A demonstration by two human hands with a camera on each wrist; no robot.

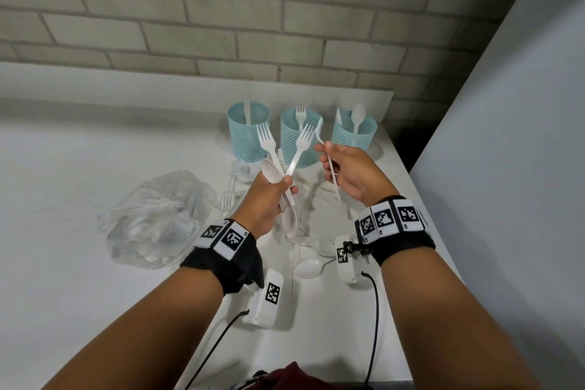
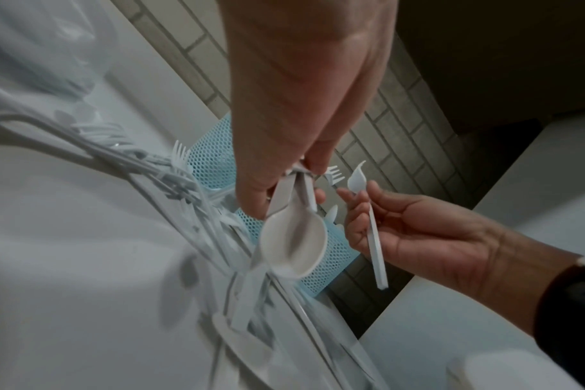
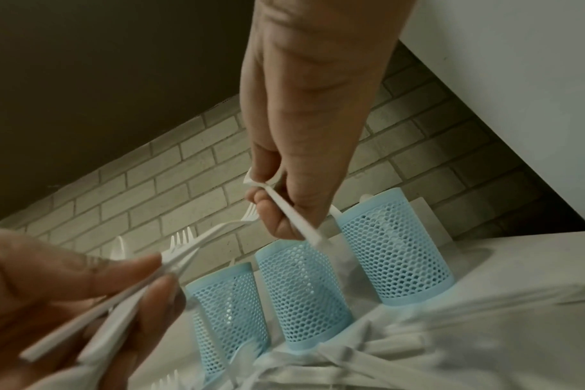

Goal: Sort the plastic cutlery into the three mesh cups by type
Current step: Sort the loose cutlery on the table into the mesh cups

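Three blue mesh cups stand in a row at the back: the left cup (image 1: 248, 136) has a knife in it, the middle cup (image 1: 299, 142) a fork, the right cup (image 1: 354, 134) spoons. My left hand (image 1: 286, 184) grips a bunch of white cutlery above the table: two forks (image 1: 304, 139) pointing up and a spoon (image 2: 294, 245). My right hand (image 1: 326, 152) pinches a single spoon (image 2: 356, 180) by its handle, in front of the middle and right cups (image 3: 398, 250). Loose white cutlery (image 1: 308, 209) lies on the table beneath both hands.
A clear plastic bag (image 1: 158, 218) with more cutlery lies at the left. Two forks (image 1: 228, 199) lie beside it. The white table (image 1: 79, 168) ends close to the right of the cups. A brick wall (image 1: 221, 25) stands behind and a white panel (image 1: 506, 136) at the right.
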